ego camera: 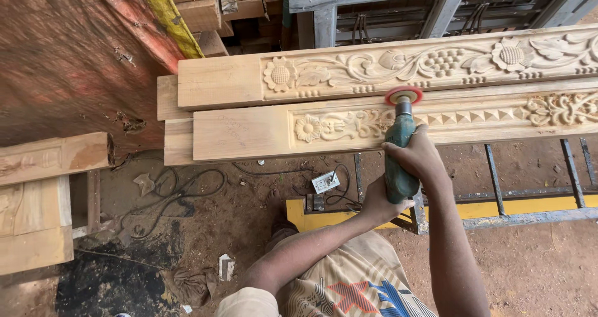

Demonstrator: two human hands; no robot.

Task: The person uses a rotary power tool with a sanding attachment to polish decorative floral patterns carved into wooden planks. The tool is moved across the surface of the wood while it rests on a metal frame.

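Green sander [398,155] gripped by right hand [416,158], left hand [379,205] below.

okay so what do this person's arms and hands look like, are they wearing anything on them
Both arms are bare from the upper arm down: no sleeves over the forearms, no gloves, and no watch, bands or rings that show. The left hand and the right hand are uncovered. A light beige short sleeve shows at the left shoulder.
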